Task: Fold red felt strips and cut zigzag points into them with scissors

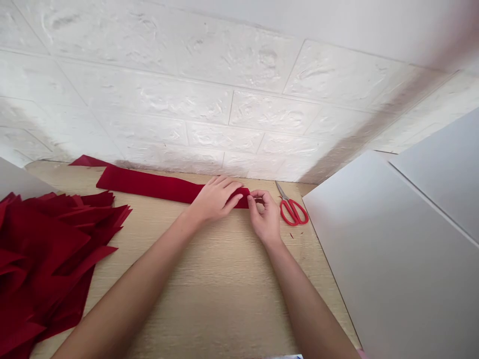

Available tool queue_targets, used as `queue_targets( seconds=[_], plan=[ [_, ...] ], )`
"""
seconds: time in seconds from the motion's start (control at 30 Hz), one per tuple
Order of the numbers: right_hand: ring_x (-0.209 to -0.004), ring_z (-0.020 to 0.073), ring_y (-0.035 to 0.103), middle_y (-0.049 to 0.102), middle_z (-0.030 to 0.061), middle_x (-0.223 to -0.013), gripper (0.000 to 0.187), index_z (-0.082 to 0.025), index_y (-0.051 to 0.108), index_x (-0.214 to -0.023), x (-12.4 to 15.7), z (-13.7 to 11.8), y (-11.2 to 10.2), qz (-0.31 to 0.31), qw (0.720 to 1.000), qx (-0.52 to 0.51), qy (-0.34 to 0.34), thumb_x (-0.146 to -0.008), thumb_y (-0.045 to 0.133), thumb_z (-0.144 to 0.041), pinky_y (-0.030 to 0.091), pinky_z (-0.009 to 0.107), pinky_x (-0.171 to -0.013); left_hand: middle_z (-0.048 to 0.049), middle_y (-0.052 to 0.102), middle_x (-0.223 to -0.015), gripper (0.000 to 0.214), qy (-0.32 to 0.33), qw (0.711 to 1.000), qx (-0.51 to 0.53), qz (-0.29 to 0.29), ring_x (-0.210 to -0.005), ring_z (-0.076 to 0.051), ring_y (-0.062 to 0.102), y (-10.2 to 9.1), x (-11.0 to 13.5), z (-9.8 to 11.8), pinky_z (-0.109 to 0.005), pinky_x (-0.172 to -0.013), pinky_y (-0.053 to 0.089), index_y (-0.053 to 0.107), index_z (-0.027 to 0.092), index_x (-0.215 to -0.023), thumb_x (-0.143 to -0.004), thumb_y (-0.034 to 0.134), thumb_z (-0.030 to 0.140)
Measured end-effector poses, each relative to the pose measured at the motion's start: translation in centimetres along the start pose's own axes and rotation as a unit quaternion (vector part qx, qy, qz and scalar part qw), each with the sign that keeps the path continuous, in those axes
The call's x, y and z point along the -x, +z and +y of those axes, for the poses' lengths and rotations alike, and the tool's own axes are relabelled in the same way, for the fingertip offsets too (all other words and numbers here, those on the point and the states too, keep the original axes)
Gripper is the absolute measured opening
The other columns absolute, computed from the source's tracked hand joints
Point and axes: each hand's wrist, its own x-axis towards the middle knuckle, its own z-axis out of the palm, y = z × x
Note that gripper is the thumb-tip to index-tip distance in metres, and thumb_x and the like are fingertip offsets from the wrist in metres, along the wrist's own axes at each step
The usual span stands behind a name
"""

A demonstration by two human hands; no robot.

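A long dark red fabric strip [157, 186] lies across the far side of the wooden table, close to the wall. My left hand [215, 198] rests flat on the strip near its right end, fingers stretched out. At that right end, my right hand [265, 214] pinches the strip's edge between thumb and fingertips. Just right of my right hand lies a pair of scissors [294, 209] with red handles, blades toward the wall. Part of the strip is hidden under my left hand.
A heap of red fabric pieces [48, 249] covers the table's left side. Another red fabric tip [88, 160] shows behind the strip. White brick-patterned wall [209, 109] rises at the back; a white panel [392, 239] borders the right. Tiny red scraps lie below the scissors.
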Motion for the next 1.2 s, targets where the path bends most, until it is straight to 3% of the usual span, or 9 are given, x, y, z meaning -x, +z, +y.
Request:
queue_targets(
  seconds=[0.23,0.43,1.2],
  plan=[
    [-0.079,0.0188,0.07,0.074,0.0075,-0.094,0.016,-0.021,0.063,-0.096,0.3,-0.2,0.0,0.001,0.999,-0.027,-0.019,-0.095,0.057,-0.035,0.059,0.033,-0.069,-0.0071,0.076,-0.104,0.032,0.023,0.998,0.039,0.048,-0.095,-0.022,0.069,0.8,0.2,-0.1,-0.037,-0.087,0.052,0.07,0.019,-0.107,-0.106,0.041,0.032],
    [-0.084,0.018,0.07,0.073,0.0064,-0.095,0.015,-0.021,0.065,-0.097,0.6,-0.5,-0.2,0.001,0.999,-0.023,-0.04,-0.096,0.057,-0.034,0.061,0.031,-0.069,-0.0056,0.077,-0.102,0.029,0.03,0.997,0.04,0.054,-0.092,-0.021,0.07,0.8,0.4,-0.2,-0.034,-0.08,0.053,0.071,0.02,-0.106,-0.105,0.043,0.029],
    [-0.083,0.017,0.068,0.071,0.0044,-0.092,0.014,-0.023,0.067,-0.095,0.8,-0.2,-0.3,0.01,0.999,-0.027,-0.032,-0.094,0.062,-0.036,0.061,0.029,-0.064,-0.0045,0.078,-0.107,0.022,0.029,0.988,0.128,0.087,-0.098,-0.018,0.072,1.2,0.4,0.4,-0.032,-0.088,0.055,0.07,0.02,-0.108,-0.103,0.05,0.027]
  ],
)
